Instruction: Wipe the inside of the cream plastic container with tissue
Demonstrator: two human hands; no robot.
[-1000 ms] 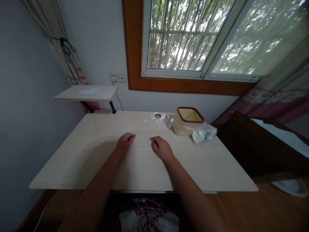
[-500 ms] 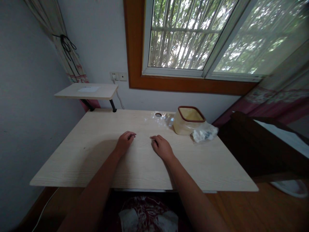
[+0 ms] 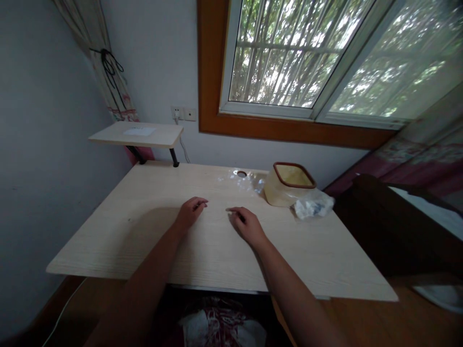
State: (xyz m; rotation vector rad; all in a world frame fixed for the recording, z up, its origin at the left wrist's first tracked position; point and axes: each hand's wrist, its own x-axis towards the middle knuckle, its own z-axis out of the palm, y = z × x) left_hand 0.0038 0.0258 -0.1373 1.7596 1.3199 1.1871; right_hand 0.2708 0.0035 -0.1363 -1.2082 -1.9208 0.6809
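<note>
Both of my hands rest low over the middle of the pale wooden desk (image 3: 217, 250), a short gap apart with fingertips facing each other. My left hand (image 3: 191, 212) is bent inward, thumb and forefinger close together as in a pinch. My right hand (image 3: 246, 222) has its fingers curled and the forefinger reaching left, with a pale tip or tiny item at its end. Whatever either hand pinches, if anything, is too small to make out. Clear plastic film (image 3: 253, 182) lies beyond the right hand, near the desk's round cable hole (image 3: 242, 174).
A cream bin with a brown rim (image 3: 282, 190) stands at the desk's back right, a crumpled clear plastic bag (image 3: 314, 206) against it. At the back left a small raised shelf (image 3: 144, 137) carries a paper sheet (image 3: 139, 131). A dark piece of furniture (image 3: 376, 217) stands to the right.
The view has shifted slightly, so the desk and bin appear a little further right. Both hands keep nearly the same place; the right forefinger looks a bit more stretched out.
</note>
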